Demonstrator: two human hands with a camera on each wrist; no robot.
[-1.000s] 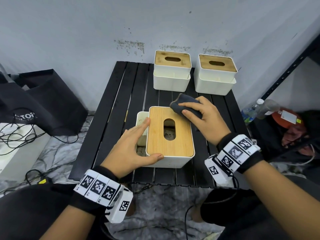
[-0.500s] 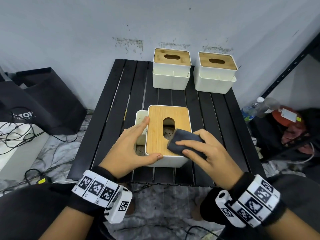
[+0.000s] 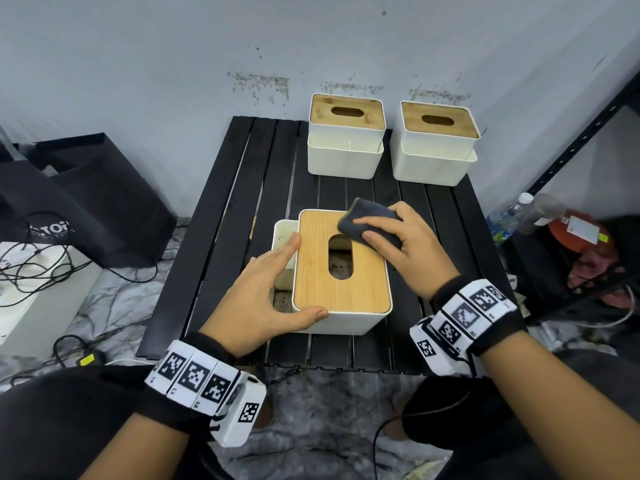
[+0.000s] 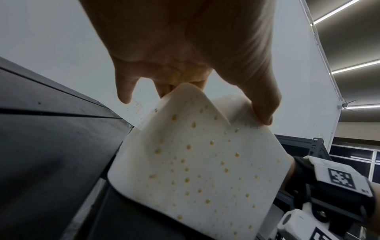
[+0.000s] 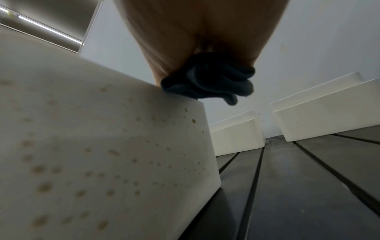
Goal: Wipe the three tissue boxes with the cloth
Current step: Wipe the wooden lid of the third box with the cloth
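Head view gives me the black desk (image 3: 242, 209), two tissue boxes (image 3: 346, 136) (image 3: 438, 142) at its far edge, the near tissue box (image 3: 341, 271) steadied by my flat left hand (image 3: 259, 296); my right hand (image 3: 405, 251) grips the cloth (image 3: 367, 218) on its far right corner.

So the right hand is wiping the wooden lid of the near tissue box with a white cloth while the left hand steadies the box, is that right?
Not quite: the cloth is dark grey, not white, as the head view shows. The right hand does wipe the near tissue box lid while the left hand steadies it.
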